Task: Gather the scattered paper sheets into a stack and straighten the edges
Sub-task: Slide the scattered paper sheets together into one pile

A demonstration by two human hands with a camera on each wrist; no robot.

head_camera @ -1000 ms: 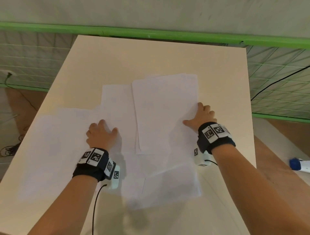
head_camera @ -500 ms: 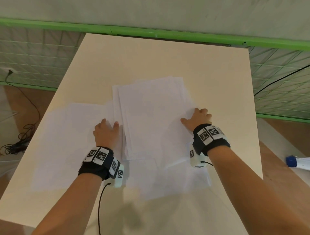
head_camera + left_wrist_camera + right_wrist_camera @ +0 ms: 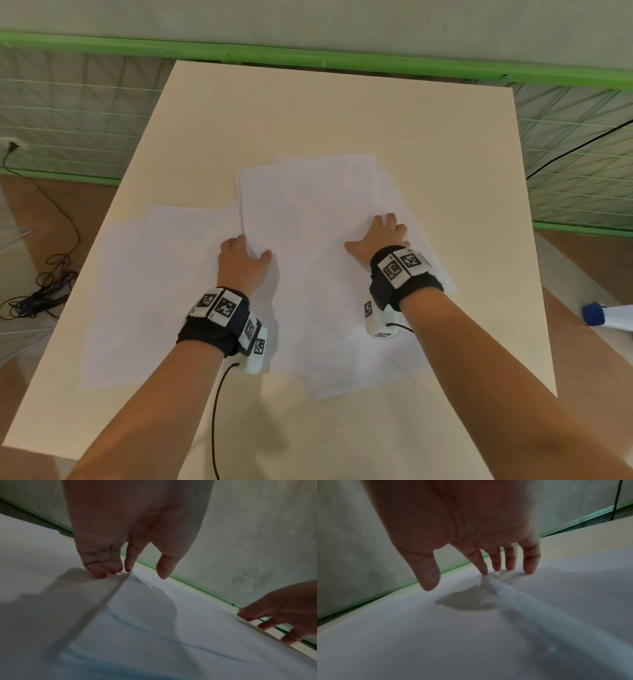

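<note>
Several white paper sheets lie overlapping on the beige table. A loose pile sits in the middle. My left hand rests with straight fingers against the pile's left edge, its fingertips on the sheet beside it. My right hand lies flat on the pile's right side, its fingertips pressing down at a paper edge. More sheets spread to the left, toward me and out under the right wrist.
A green rail with netting runs behind and beside the table. Tangled black cables lie on the floor at the left. A white object with a blue cap lies at the right. A thin cable hangs from my left wrist.
The middle pile has slid left over the sheet beside it and turned slightly. Both hands have moved closer together on its two sides.
</note>
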